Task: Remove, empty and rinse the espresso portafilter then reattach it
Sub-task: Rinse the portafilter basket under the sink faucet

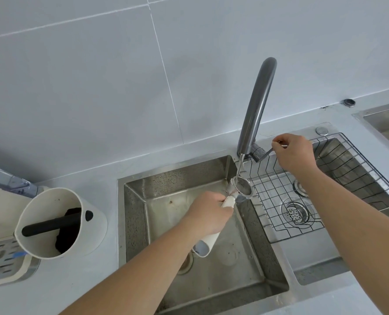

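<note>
Head view: left hand (206,212), grip closed on the portafilter (240,188) handle, holds its basket under the faucet (254,110) stream; at 2 o'clock, right hand (294,153) pinches the lever. Emptying apparently done, rinsing underway, reattachment remains.

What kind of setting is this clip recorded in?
Likely a home kitchen or coffee corner: a steel double sink under a tiled wall, a running faucet, and a knock box holding spent grounds.
</note>
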`<state>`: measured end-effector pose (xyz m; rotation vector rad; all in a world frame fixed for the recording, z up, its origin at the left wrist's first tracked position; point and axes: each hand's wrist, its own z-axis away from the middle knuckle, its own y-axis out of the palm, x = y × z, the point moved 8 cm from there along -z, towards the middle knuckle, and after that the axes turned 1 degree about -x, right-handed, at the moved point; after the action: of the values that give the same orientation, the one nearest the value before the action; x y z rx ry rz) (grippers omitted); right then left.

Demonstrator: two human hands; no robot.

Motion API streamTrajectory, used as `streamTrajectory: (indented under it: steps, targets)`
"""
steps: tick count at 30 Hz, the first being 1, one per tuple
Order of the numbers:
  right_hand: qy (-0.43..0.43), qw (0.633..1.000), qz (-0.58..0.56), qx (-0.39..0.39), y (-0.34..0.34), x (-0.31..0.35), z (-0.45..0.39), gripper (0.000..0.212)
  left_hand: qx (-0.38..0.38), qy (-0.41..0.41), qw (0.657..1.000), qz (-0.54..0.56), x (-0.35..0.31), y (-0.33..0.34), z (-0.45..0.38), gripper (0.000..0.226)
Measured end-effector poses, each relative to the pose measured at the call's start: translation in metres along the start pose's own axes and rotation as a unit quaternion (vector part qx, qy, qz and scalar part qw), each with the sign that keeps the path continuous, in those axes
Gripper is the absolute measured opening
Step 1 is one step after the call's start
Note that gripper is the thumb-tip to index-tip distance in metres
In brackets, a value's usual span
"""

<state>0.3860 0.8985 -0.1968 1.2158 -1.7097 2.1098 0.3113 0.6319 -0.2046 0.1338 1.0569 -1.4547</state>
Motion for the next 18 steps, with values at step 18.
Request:
streamTrajectory:
  steps: [18]
  targets:
    - [-0.007, 1.000, 0.005, -0.003, -0.001, 0.003, 0.001, 0.020, -0.107, 0.047, 0.985, 0.124, 0.037, -0.023, 0.018, 0.044]
